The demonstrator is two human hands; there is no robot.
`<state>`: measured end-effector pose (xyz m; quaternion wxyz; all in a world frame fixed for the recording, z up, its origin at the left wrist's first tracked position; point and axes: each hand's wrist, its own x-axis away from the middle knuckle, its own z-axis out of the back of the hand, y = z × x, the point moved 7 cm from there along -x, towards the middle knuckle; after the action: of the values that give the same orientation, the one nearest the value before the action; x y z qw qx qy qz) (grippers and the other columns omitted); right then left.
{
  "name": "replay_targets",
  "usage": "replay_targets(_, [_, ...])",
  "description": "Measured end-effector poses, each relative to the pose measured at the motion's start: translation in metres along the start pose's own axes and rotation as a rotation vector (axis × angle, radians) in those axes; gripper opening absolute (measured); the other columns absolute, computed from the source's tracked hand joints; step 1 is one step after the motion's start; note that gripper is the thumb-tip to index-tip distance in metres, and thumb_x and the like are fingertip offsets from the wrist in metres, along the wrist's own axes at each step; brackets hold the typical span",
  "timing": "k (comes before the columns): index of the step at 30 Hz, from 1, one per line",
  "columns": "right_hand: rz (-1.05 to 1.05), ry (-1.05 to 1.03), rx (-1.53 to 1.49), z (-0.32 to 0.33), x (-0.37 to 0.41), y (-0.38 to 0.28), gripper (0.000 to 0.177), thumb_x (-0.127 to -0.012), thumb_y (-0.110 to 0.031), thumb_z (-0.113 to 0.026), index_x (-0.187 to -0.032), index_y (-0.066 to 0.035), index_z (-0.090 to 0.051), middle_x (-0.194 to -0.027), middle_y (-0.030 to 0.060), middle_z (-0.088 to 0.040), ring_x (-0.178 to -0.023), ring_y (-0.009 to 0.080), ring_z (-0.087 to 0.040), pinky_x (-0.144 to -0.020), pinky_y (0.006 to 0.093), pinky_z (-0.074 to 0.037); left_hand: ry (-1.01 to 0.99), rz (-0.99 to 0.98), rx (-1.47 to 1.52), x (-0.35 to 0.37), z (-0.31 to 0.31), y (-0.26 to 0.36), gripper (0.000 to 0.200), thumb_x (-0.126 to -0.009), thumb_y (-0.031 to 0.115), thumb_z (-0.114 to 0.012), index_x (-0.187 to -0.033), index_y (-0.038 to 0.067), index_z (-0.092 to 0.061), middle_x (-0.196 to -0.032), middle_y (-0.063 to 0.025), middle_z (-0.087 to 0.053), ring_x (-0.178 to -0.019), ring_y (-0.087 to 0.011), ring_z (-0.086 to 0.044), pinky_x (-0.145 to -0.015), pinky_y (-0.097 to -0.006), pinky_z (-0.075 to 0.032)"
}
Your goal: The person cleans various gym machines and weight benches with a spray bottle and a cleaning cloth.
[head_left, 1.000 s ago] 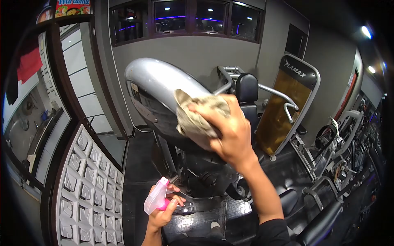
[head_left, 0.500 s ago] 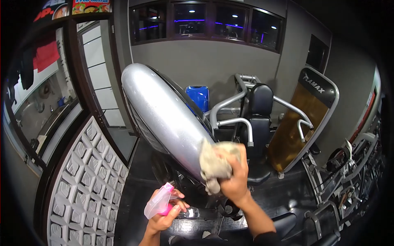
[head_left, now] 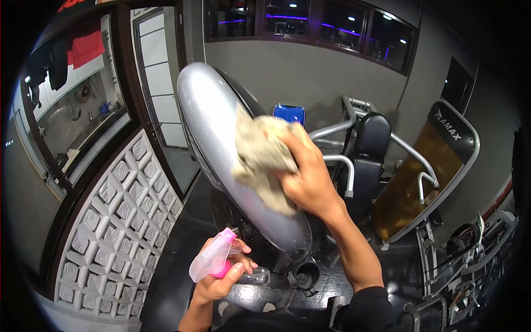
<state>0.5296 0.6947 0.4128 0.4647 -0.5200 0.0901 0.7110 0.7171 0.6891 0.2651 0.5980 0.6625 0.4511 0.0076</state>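
Note:
My right hand (head_left: 304, 171) grips a crumpled beige cloth (head_left: 260, 152) and presses it against the middle of a long silver machine cover (head_left: 207, 99). The cover is smooth and rounded, standing at a slant in front of me; the cloth and hand hide part of it. Low in the view, my left hand (head_left: 221, 279) is wrapped round a spray bottle with a pink and clear trigger head (head_left: 213, 257). Its transparent body (head_left: 255, 275) points to the right, apart from the cover.
Behind the cover stand a blue panel (head_left: 289, 114) and a gym machine with a black padded seat (head_left: 371, 138) and silver bars. A brown-panelled weight tower (head_left: 420, 182) is at the right. A white patterned block wall (head_left: 108, 232) lines the left, beside a door (head_left: 157, 77).
My right hand has moved the cloth up and left along the silver cover, from its lower end to its middle. The view has shifted somewhat. My left hand still holds the spray bottle.

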Motion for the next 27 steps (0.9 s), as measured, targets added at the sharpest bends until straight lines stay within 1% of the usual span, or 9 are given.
replay_targets(2, [-0.09,-0.059,-0.01,0.008,0.041,-0.006,0.059,-0.06,0.005,-0.053,-0.117,-0.009,-0.061,-0.105,0.0212,-0.052,-0.1,0.0423,-0.055,-0.089,0.042,-0.047,0.01,-0.006,-0.008,0.004,-0.003,-0.002,0.039,-0.087,-0.004,-0.058,-0.122,-0.005,-0.04,-0.108,-0.0224,-0.054,-0.075,-0.0223,-0.065,-0.078,-0.0422,-0.058])
replay_targets(6, [-0.155,-0.156,0.016,0.015,0.101,-0.011,0.062,-0.058,0.003,-0.067,-0.116,-0.017,-0.067,-0.108,0.0138,-0.056,-0.099,0.0347,-0.06,-0.086,0.0402,-0.051,0.02,0.046,0.016,0.013,-0.011,-0.013,0.037,-0.087,-0.004,-0.057,-0.12,-0.006,-0.041,-0.108,-0.0226,-0.054,-0.073,-0.0222,-0.065,-0.076,-0.0427,-0.058])
replay_targets(9, [-0.164,-0.071,0.035,0.013,0.101,-0.012,0.065,-0.058,0.0,-0.073,-0.118,-0.023,-0.067,-0.108,0.0114,-0.057,-0.096,0.0315,-0.062,-0.08,0.0406,-0.054,0.006,0.063,0.016,0.014,-0.019,-0.017,0.038,-0.087,-0.004,-0.057,-0.121,-0.006,-0.04,-0.107,-0.0225,-0.054,-0.073,-0.0223,-0.065,-0.076,-0.0431,-0.058])
replay_targets(11, [-0.006,-0.021,0.09,0.012,0.071,-0.016,0.064,-0.06,-0.001,-0.075,-0.119,-0.024,-0.066,-0.108,0.0123,-0.056,-0.093,0.0309,-0.063,-0.077,0.0413,-0.055,0.016,0.059,0.021,0.015,-0.022,-0.019,0.038,-0.087,-0.004,-0.057,-0.121,-0.006,-0.04,-0.107,-0.0224,-0.054,-0.074,-0.0224,-0.064,-0.076,-0.0431,-0.058])
replay_targets(16, [0.126,0.103,0.08,-0.015,-0.015,-0.03,0.049,-0.067,-0.004,-0.068,-0.113,-0.021,-0.068,-0.103,0.0143,-0.053,-0.092,0.0352,-0.06,-0.076,0.0427,-0.053,0.054,0.029,0.01,0.021,-0.019,-0.022,0.039,-0.087,-0.007,-0.054,-0.123,-0.003,-0.04,-0.108,-0.0221,-0.053,-0.074,-0.0221,-0.064,-0.076,-0.043,-0.057])
replay_targets(21, [0.151,0.085,0.066,-0.013,0.011,-0.03,0.055,-0.064,-0.003,-0.07,-0.115,-0.025,-0.068,-0.107,0.0136,-0.052,-0.094,0.0338,-0.06,-0.077,0.0409,-0.054,0.089,0.054,-0.085,0.039,-0.007,-0.034,0.04,-0.088,-0.003,-0.054,-0.126,-0.002,-0.04,-0.108,-0.0201,-0.052,-0.073,-0.0223,-0.064,-0.075,-0.0446,-0.057])
replay_targets(25, [0.038,0.128,0.165,-0.003,0.064,-0.032,0.059,-0.061,-0.011,-0.08,-0.116,-0.029,-0.069,-0.108,0.0138,-0.052,-0.095,0.0301,-0.061,-0.076,0.0392,-0.055,0.077,0.086,-0.124,0.054,0.002,-0.051,0.039,-0.09,0.0,-0.055,-0.127,-0.001,-0.041,-0.107,-0.0187,-0.052,-0.073,-0.0228,-0.063,-0.075,-0.046,-0.057])
replay_targets(26, [0.004,0.148,0.191,-0.002,0.081,-0.027,0.058,-0.06,-0.016,-0.083,-0.114,-0.029,-0.069,-0.108,0.0145,-0.051,-0.095,0.03,-0.061,-0.075,0.0388,-0.056,0.128,0.063,-0.073,0.059,0.005,-0.055,0.036,-0.087,-0.005,-0.058,-0.12,-0.008,-0.045,-0.106,-0.0206,-0.058,-0.073,-0.0209,-0.066,-0.072,-0.0368,-0.058])
replay_targets(27, [-0.067,0.159,0.18,0.0,0.1,-0.024,0.057,-0.059,-0.015,-0.084,-0.112,-0.029,-0.07,-0.109,0.0143,-0.051,-0.096,0.0303,-0.061,-0.074,0.0384,-0.056,0.129,0.064,-0.073,0.062,0.006,-0.058,0.036,-0.087,-0.005,-0.058,-0.12,-0.008,-0.045,-0.106,-0.0206,-0.058,-0.073,-0.0209,-0.066,-0.072,-0.0368,-0.058])
